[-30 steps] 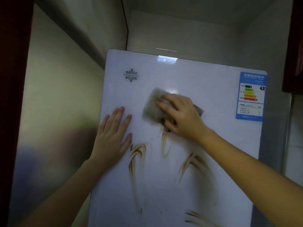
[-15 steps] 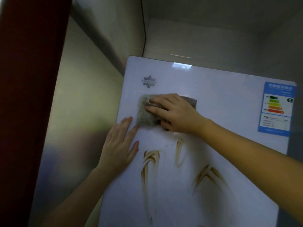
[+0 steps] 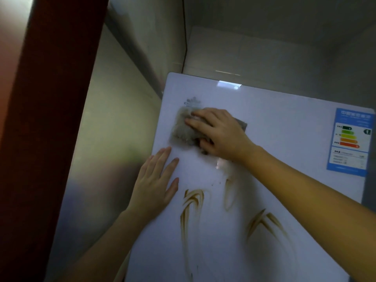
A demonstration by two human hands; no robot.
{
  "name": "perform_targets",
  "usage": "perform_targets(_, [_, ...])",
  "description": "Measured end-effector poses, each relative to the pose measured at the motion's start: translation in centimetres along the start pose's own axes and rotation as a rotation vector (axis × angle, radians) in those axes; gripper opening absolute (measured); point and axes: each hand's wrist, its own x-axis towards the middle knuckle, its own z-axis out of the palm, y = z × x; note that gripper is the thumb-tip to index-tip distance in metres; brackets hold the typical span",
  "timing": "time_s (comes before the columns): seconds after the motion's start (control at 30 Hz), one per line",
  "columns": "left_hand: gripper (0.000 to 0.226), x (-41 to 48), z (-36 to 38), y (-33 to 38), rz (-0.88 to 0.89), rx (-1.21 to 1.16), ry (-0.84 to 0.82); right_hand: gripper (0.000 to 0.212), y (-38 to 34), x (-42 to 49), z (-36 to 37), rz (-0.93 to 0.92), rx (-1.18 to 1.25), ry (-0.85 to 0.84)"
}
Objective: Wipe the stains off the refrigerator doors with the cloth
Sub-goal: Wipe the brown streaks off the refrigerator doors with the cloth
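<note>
The white refrigerator door [image 3: 284, 123] fills the right half of the view. My right hand [image 3: 219, 133] presses a grey cloth [image 3: 183, 129] flat against the door's upper left, just below the brand logo [image 3: 193, 101], which the cloth partly covers. My left hand [image 3: 156, 184] lies flat and spread on the door's left edge, below the cloth and holding nothing. Brown streaky stains mark the door lower down: one [image 3: 192, 202] beside my left hand, a fainter one [image 3: 228, 192] in the middle, another [image 3: 264, 222] under my right forearm.
A blue energy label [image 3: 350, 141] sits on the door's upper right. A steel-grey refrigerator side panel [image 3: 105, 159] runs down on the left, next to a dark red door frame [image 3: 46, 119]. Grey walls [image 3: 264, 47] close in behind and above.
My right hand has slid the cloth leftward and up across the door, from the middle to under the logo. My left hand stays flat on the left edge. The view has shifted.
</note>
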Motion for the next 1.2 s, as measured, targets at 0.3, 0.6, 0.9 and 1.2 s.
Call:
perform_targets(0.3, [0.051,0.0,0.3,0.1,-0.008,-0.012,0.013,0.063,0.4,-1.8,-0.5,0.312,0.057,0.139])
perform_targets(0.6, [0.052,-0.1,0.2,0.4,-0.014,-0.022,0.028,0.059,0.9,-6.3,-0.5,0.365,0.017,0.212])
perform_targets(0.9, [0.053,-0.2,0.6,0.4,-0.017,-0.024,0.032,0.058,0.6,-9.5,-0.1,-0.012,-0.026,0.036])
perform_targets(1.2, [0.053,-0.3,0.6,0.6,-0.036,-0.036,0.025,0.061,-2.5,-12.5,0.6,0.297,0.007,0.149])
